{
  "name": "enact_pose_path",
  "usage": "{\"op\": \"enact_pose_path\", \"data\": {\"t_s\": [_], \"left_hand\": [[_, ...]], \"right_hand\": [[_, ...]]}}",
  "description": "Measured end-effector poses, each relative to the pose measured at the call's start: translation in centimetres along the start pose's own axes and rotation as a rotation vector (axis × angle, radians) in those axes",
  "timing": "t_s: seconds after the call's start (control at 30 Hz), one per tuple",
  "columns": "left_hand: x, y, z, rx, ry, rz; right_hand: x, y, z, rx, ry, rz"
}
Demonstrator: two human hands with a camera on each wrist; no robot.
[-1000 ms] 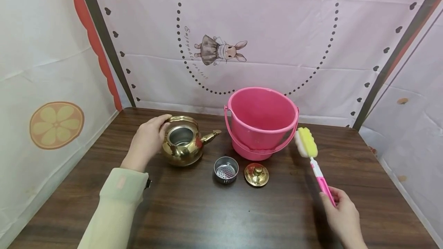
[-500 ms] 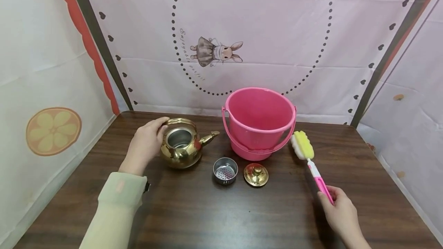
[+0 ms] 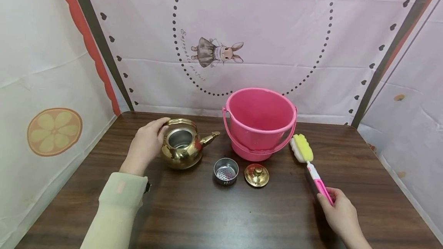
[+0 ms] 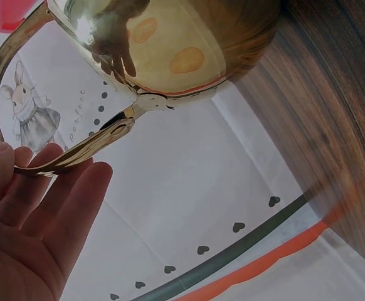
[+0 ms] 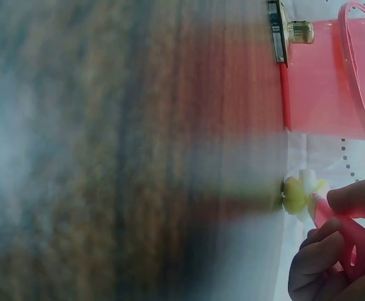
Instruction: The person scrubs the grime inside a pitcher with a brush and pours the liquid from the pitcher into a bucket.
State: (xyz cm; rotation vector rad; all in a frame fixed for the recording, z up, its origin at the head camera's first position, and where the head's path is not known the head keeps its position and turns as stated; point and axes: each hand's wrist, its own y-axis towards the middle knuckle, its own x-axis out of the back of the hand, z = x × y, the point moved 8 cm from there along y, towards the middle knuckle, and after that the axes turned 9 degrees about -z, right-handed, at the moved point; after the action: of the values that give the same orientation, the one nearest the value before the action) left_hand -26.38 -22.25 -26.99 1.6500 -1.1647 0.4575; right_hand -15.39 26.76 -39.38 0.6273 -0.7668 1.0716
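Observation:
On the left, my left hand [image 3: 147, 143] holds the arched handle of a gold teapot [image 3: 181, 156]. The left wrist view shows thumb and fingers about that handle [image 4: 57, 164]. Lidless, the teapot stands upright on the table, spout toward the right. At the right, my right hand [image 3: 340, 210] grips the pink handle of a sponge brush [image 3: 322, 189]. Its yellow and white sponge head [image 3: 302, 148] is at or just over the tabletop, right of the bucket; contact is hard to tell. A steel strainer [image 3: 226, 172] and the gold teapot lid [image 3: 257, 176] lie between the hands.
A pink bucket [image 3: 259, 137] stands upright behind the strainer and lid, its handle hanging down in front. All of this is on a dark wooden table [image 3: 221, 218]. Printed cloth [image 3: 277, 41] hangs behind the table and along both sides.
The sponge head has come down and slightly left, with the right hand still gripping the handle. The head view has shifted a little. Left hand and teapot look unchanged.

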Motion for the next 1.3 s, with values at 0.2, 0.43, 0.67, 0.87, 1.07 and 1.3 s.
{"op": "enact_pose_path", "data": {"t_s": [0.2, 0.43, 0.67, 0.87, 1.07, 1.3], "left_hand": [[-0.3, 0.0, 0.2, 0.004, 0.0, 0.008], [-0.3, 0.1, 0.4, 0.002, 0.007, 0.0], [-0.2, 0.2, 0.2, 0.001, 0.006, -0.006], [-0.1, 0.1, 0.2, 0.002, 0.005, -0.001], [-0.2, 0.0, 0.3, 0.008, 0.003, 0.005], [-0.2, 0.0, 0.3, 0.006, 0.005, 0.0]], "right_hand": [[-0.2, 0.2, 0.0, -0.001, -0.032, 0.033], [-0.5, 0.5, 0.1, 0.04, -0.115, 0.092], [-0.7, 0.7, 0.2, 0.065, -0.177, 0.134], [-0.9, 0.6, 0.4, 0.065, -0.193, 0.168], [-1.2, 0.7, 0.3, 0.06, -0.209, 0.198], [-1.4, 1.1, 0.3, 0.083, -0.242, 0.229]]}}
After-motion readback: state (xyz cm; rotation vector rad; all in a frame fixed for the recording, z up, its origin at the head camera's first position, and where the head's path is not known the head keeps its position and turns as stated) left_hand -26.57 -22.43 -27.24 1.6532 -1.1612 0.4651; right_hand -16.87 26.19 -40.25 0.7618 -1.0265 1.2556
